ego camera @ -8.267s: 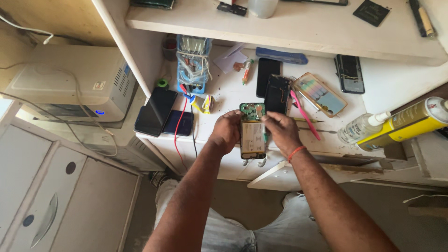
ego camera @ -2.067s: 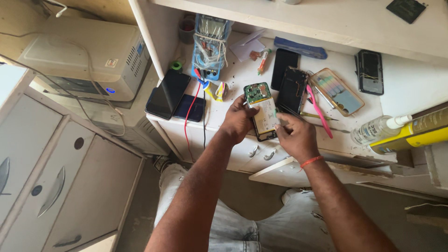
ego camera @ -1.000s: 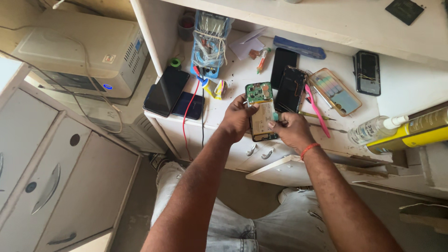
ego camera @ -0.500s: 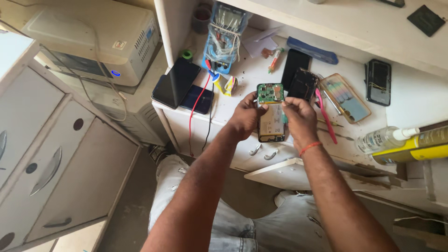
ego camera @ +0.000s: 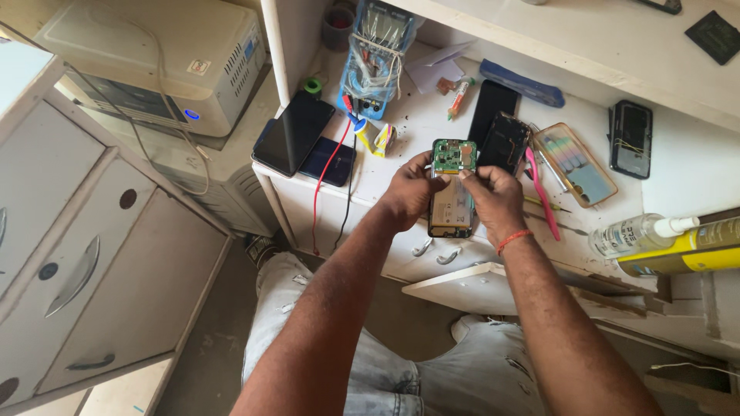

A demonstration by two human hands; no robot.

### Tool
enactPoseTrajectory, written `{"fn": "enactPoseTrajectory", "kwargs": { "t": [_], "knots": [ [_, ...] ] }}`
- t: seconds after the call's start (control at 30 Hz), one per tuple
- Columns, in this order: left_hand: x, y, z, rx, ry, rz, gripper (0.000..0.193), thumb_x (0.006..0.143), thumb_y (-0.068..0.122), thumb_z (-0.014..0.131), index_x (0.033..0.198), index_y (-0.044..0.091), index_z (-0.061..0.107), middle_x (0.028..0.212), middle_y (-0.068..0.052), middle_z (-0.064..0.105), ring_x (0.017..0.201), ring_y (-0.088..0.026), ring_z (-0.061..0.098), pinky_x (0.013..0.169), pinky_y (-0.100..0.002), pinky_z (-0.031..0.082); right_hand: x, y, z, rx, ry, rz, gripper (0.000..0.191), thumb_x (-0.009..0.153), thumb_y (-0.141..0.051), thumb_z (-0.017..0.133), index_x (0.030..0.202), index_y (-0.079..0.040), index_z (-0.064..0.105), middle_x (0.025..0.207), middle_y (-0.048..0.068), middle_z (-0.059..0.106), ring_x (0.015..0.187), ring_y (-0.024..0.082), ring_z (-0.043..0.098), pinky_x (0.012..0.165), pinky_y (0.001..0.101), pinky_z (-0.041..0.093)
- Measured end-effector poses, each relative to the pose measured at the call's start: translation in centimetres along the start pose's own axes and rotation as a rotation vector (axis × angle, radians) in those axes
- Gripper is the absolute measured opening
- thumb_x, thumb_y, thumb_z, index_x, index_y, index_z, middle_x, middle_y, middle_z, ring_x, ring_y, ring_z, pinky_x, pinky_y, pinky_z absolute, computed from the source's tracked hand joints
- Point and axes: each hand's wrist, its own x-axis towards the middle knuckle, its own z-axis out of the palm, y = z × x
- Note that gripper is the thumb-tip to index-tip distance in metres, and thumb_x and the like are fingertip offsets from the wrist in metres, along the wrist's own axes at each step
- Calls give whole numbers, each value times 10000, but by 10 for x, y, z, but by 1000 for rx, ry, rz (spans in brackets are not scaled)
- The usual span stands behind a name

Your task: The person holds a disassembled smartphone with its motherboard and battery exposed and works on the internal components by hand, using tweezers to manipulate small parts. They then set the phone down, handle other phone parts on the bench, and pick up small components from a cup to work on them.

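Both hands hold an opened phone (ego camera: pixel 452 192), its back off so the green circuit board and pale battery show, just above the bench's (ego camera: pixel 694 154) front edge. The left hand (ego camera: pixel 407 192) wraps the phone's left side with fingers curled behind it; the right hand (ego camera: pixel 493 196) grips the right side, thumb and forefinger pinched narrow on the board near the top. Half a second ago the grip was much the same, though the phone sat a little higher against the bench; a second ago the right hand lay lower on the phone's body, and it has since moved up to the board. Just behind the phone lies a second dark opened phone (ego camera: pixel 505 142), with a pink tool (ego camera: pixel 542 192) beside it and a case of coloured sticks (ego camera: pixel 576 163) to the right. A spray bottle (ego camera: pixel 640 231) lies near the right front edge, well apart from the hands
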Motion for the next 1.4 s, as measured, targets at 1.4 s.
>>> {"fn": "enactPoseTrajectory", "kwargs": {
  "t": [1.4],
  "knots": [
    [-5,4,3,74,52,-12,429,956,-25,618,1370,72,562,1147,-94,712,1003,-200,688,894,-415,595,9,-16,-15,191,-101,240,137,818,-202,787,871,-82,746,761,-13,678,655,103,622,591,295,516]
  ]
}}
